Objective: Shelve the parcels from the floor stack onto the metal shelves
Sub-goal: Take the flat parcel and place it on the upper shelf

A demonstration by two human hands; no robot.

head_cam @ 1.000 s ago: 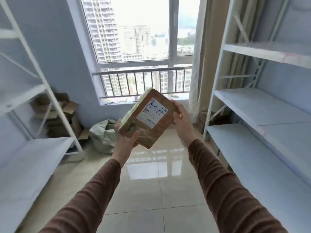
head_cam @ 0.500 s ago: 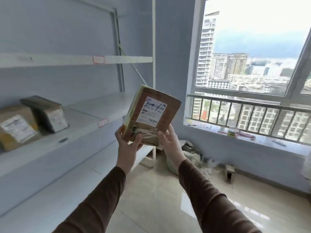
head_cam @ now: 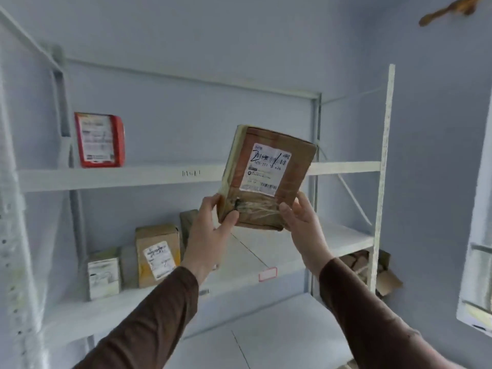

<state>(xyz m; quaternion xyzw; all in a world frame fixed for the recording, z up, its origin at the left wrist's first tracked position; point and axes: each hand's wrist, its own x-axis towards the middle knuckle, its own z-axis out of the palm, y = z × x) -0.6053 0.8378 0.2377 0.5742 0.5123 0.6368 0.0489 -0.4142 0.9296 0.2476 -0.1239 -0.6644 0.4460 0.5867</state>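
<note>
Fingers [head_cam: 231, 218] of left hand [head_cam: 206, 241] and right hand [head_cam: 303, 225]: curled round the lower corners of brown parcel [head_cam: 266, 179], held upright in the air before the shelving, white label facing the camera.
Metal shelves [head_cam: 149, 178]: white, several tiers.
Middle shelf: cardboard box [head_cam: 157, 254], label forward; small pale box [head_cam: 103, 272] just left of it.
Upper shelf: red parcel [head_cam: 99, 139], upright, far left.
</note>
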